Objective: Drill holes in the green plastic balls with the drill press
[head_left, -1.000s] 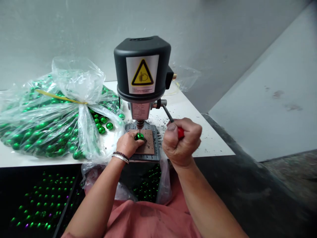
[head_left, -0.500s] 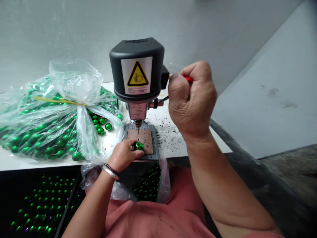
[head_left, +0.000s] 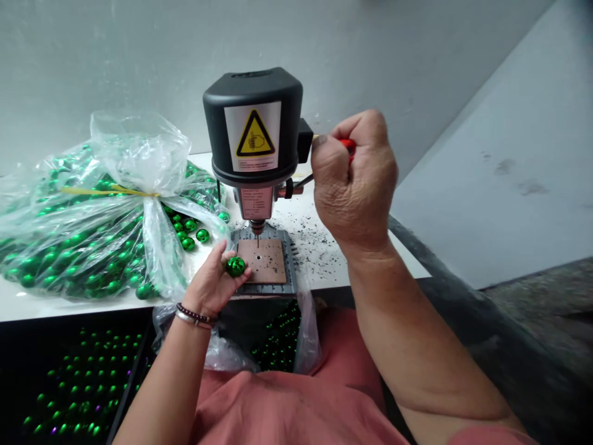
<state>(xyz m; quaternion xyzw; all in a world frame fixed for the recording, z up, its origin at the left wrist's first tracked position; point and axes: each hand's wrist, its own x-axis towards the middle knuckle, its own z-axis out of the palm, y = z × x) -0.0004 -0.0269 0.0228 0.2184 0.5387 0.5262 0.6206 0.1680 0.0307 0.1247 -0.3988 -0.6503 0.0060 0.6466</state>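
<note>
A shiny green ball (head_left: pixel 235 266) rests in the curled fingers of my left hand (head_left: pixel 217 281), palm turned up, at the left edge of a brown board (head_left: pixel 273 272). The board lies on the base of a small black drill press (head_left: pixel 252 130) and has a small hole in it. The thin drill bit (head_left: pixel 258 240) points down above the board, apart from the ball. My right hand (head_left: pixel 354 185) is closed around the red-ended lever handle (head_left: pixel 348 148) at the press's right side; the fingers' far side is hidden.
A tied clear plastic bag (head_left: pixel 92 247) full of green balls covers the table's left side. A few loose balls (head_left: pixel 202 235) lie beside it. Dark shavings (head_left: pixel 319 247) are scattered on the white table. Below, a dark tray (head_left: pixel 78 383) holds green balls; an open plastic bag (head_left: pixel 308 337) hangs before my lap.
My left hand has drawn the ball left, off the middle of the board, and turned its palm upward. The hole in the board now shows fully. My right hand stays on the lever.
</note>
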